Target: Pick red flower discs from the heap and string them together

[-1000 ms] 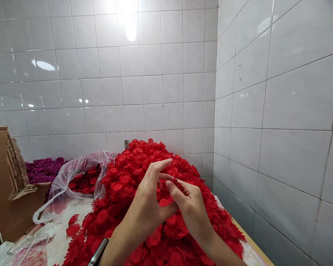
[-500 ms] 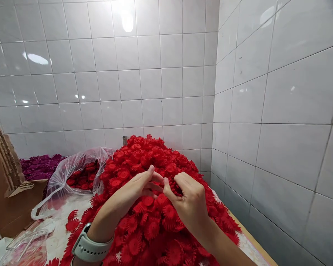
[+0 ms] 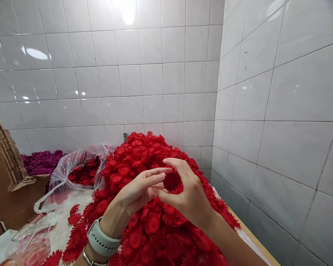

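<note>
A big heap of red fabric flower pieces point(image 3: 144, 229) fills the table in the tiled corner. My right hand point(image 3: 188, 197) is raised over the heap, its thumb and fingers closed round a small stack of red flower pieces point(image 3: 172, 181). My left hand point(image 3: 140, 188), with a grey watch on its wrist, reaches in from the left. Its fingers are stretched out and the fingertips touch the same stack.
A clear plastic bag point(image 3: 72, 171) holding more red pieces lies left of the heap. Purple flower pieces point(image 3: 41, 162) are piled behind it. Brown cardboard boxes point(image 3: 5, 177) stand at the far left, a clear plastic container point(image 3: 29, 245) at the lower left.
Both hands have risen off the heap. My right hand has turned and now holds the small stack higher, in plain view, with my left fingers extended to it.
</note>
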`<action>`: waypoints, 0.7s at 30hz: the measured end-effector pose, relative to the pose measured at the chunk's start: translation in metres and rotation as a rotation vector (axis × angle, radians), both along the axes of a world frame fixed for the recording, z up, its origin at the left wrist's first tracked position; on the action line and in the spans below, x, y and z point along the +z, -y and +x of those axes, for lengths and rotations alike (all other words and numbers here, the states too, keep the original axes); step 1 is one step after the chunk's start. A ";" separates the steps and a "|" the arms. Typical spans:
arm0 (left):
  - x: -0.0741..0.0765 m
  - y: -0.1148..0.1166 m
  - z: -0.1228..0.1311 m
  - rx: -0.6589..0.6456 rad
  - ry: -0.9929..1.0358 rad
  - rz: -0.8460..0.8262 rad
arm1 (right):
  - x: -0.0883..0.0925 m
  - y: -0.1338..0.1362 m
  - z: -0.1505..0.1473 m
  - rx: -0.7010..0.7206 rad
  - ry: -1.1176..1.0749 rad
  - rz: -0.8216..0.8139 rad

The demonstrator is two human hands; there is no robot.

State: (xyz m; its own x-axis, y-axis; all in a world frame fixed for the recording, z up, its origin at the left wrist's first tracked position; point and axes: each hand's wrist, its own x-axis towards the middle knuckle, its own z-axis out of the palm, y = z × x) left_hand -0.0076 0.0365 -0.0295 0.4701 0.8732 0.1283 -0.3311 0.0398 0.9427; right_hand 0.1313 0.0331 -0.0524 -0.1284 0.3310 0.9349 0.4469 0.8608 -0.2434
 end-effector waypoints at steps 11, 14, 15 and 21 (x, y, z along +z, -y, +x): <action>-0.009 -0.003 0.000 0.118 0.019 -0.031 | 0.003 -0.005 0.014 -0.051 0.240 0.228; -0.009 -0.002 0.001 0.072 0.053 -0.043 | 0.006 -0.004 0.016 -0.095 0.279 0.321; -0.008 -0.002 0.002 0.057 0.058 -0.051 | 0.007 -0.003 0.016 -0.107 0.297 0.352; -0.007 -0.005 0.007 0.141 0.034 -0.041 | 0.008 -0.007 0.023 -0.117 0.397 0.245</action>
